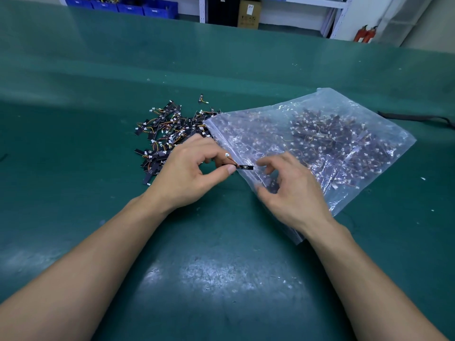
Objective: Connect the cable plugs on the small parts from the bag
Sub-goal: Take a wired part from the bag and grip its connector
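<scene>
Head view: the left hand (187, 173) pinches one small part (243, 167) by its dark strip at the bag's (344, 148) left edge, likely to free the white plug (227, 155), which sits just above the pinch. The right hand (290, 190) rests over the bag, fingers loosely curled and empty. The pile of parts (167, 134) lies left of the bag.

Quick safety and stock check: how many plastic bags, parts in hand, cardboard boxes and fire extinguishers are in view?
Plastic bag: 1
Part in the left hand: 1
Cardboard box: 1
Fire extinguishers: 2
Total: 5
</scene>
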Tool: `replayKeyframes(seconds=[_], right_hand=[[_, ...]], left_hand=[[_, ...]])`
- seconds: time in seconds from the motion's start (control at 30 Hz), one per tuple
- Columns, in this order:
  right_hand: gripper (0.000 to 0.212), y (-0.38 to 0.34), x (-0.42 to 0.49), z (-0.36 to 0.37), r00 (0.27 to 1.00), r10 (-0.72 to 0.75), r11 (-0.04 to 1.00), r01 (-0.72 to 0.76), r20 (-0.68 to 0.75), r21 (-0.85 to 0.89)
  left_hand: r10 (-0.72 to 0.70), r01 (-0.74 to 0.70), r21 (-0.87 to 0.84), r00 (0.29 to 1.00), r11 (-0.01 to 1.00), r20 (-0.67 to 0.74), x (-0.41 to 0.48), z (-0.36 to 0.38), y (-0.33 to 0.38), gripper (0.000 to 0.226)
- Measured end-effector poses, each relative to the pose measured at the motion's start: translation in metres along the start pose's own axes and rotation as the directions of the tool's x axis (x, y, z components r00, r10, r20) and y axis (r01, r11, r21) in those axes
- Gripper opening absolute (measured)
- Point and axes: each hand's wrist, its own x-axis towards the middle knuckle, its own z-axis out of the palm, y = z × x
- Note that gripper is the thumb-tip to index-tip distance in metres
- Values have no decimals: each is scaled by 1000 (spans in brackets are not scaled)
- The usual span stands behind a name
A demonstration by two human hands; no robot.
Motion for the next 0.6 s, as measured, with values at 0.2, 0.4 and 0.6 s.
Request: replayKeyframes(seconds=[0.2,0.4,0.6], right_hand=[[28,-2,2,-3,984,107,980,-80,-145,180],[29,-7,2,-10,954,140,946,-49,-267,321],[30,-10,3,-15,926,121,929,21,-358,369]], left_hand=[[-47,45,49,998,998,32,0,3,-2,4],[-54,35,155,992,987,117,12,12,1,9],[-113,-3,422,962,907,249,56,51,25,22]])
